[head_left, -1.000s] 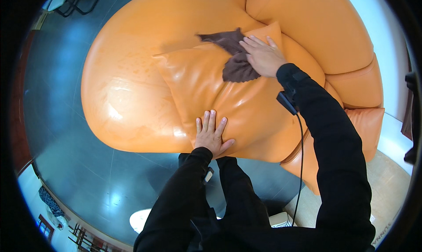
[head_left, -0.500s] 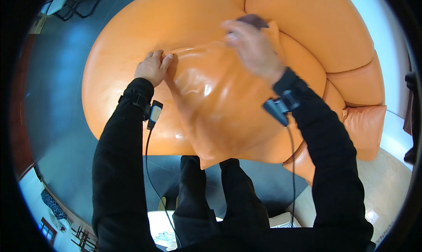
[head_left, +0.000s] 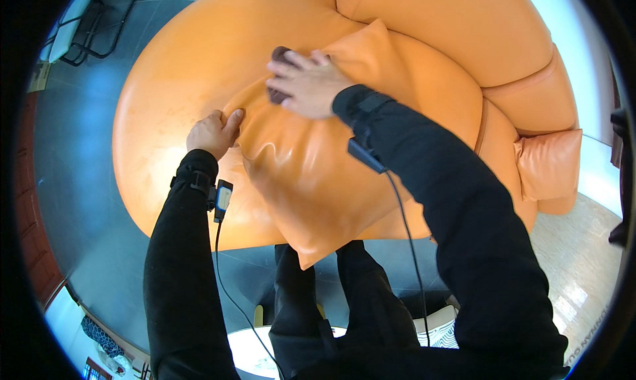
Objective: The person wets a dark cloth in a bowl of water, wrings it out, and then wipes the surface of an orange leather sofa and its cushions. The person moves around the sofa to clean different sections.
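Note:
An orange leather cushion [head_left: 318, 181] lies on the seat of an orange leather sofa [head_left: 179, 62], one corner pointing down over the front edge. My left hand [head_left: 213, 134] grips the cushion's left edge, thumb uppermost and fingers curled, partly hidden. Pressed on the cushion's upper left part is a dark brown pad or folded cloth [head_left: 281, 55], with my right hand [head_left: 308, 85] over it and the fingers spread across. Its exact kind cannot be made out. Wrinkles run across the cushion's surface between my hands.
A smaller orange cushion [head_left: 550, 162] rests at the sofa's right end. At the upper left stands a chair with a black metal frame [head_left: 99, 29]. Behind my legs is a white round-edged surface [head_left: 248, 350]. Thin cables hang from bands on both my wrists.
My right hand has swept left and downward with the brown pad, from the cushion's upper right to its upper left. My left hand and the cushion appear slightly lower and further left in view.

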Action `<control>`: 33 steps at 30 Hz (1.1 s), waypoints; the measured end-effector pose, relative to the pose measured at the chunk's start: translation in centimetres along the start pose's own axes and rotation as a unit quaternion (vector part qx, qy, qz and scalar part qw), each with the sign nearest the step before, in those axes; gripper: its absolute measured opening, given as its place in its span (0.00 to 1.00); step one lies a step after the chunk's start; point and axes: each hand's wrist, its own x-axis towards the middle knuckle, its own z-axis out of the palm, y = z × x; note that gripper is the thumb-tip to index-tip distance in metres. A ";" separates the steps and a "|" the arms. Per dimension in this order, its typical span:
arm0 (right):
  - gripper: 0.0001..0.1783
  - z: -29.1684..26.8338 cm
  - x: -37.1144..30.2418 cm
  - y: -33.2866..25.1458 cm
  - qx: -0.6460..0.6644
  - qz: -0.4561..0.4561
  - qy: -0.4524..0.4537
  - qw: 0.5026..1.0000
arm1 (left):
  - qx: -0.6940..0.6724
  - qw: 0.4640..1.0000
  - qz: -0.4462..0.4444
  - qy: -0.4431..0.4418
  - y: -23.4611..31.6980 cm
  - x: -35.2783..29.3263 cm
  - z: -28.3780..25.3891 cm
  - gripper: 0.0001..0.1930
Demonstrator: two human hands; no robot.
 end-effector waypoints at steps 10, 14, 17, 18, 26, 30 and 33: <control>0.21 -3.2 -4.1 10.5 -0.012 0.259 -0.055 0.964 | 0.036 0.999 -0.005 0.020 -1.4 0.4 1.1 0.35; 0.17 -4.2 -2.2 8.4 0.033 0.199 0.133 0.970 | 0.034 0.999 0.001 0.031 -2.2 0.7 1.6 0.37; 0.15 -4.7 0.7 3.2 0.120 0.089 0.177 0.973 | 0.045 0.999 -0.007 0.023 -2.6 1.0 2.2 0.35; 0.14 -4.4 1.8 0.7 0.149 0.019 0.148 0.977 | 0.049 0.998 -0.004 0.026 -2.8 1.1 2.4 0.35; 0.14 -1.6 5.8 -4.8 0.053 -0.014 -0.060 0.997 | 0.057 0.998 0.013 0.027 -3.3 1.5 2.5 0.35; 0.15 -3.9 2.2 3.4 0.056 0.104 -0.124 0.985 | 0.024 1.000 -0.002 -0.005 -3.1 1.5 2.3 0.38; 0.14 -4.6 -1.9 8.6 -0.039 0.165 -0.074 0.983 | 0.029 1.000 -0.005 -0.006 -2.9 1.3 2.0 0.38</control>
